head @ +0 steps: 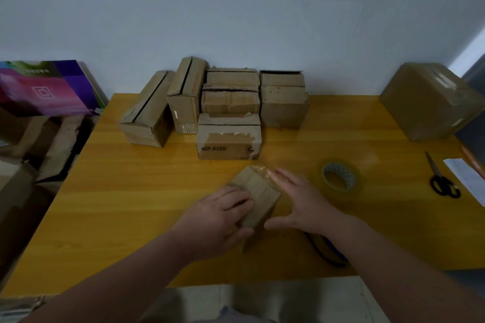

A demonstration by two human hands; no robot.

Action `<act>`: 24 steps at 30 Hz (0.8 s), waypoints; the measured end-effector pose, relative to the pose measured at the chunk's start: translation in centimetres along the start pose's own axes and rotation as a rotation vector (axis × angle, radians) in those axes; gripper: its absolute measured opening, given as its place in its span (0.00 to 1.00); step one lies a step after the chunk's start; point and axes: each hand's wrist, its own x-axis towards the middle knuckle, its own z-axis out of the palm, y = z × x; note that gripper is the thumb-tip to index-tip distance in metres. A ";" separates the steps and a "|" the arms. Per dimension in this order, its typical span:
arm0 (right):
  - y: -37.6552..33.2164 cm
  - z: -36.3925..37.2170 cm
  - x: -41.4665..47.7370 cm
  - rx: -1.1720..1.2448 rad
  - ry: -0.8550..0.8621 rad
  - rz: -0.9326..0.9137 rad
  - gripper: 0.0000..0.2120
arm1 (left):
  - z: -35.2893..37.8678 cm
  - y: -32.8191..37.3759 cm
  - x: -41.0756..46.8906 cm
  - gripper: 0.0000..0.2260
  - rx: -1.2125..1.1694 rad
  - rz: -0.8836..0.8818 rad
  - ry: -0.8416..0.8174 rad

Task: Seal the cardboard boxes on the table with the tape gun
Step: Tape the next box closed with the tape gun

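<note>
Two hands meet on one small box (258, 189) at the near middle of the table (131, 191). The left hand (223, 215) grips it, fingers curled over the top and thumb on the near end, probably to stop it sliding on the smooth wood. The right hand (296, 199) lies slack-fingered and flat against the box's right side, its fingertips at a shiny patch of tape on the far corner, which reads as smoothing the strip down rather than grasping. A dark tool (325, 252) sits on the table beneath the right forearm (likely the tape gun, though too much is hidden to be sure), within easy reach for the next strip. A roll of clear tape (338, 176) lies just to the right, with scissors (443, 181) and a sheet of paper (467, 178) farther out. The other boxes (228, 139) are clustered at the back, several with open seams, apparently waiting their turn, while a large box (430, 102), wrapped in tape, stands apart at the far right.
</note>
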 end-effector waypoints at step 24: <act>-3.2 -2.5 0.9 -0.785 0.019 -0.210 0.61 | 1.7 -1.3 -0.5 0.26 -0.135 0.038 0.070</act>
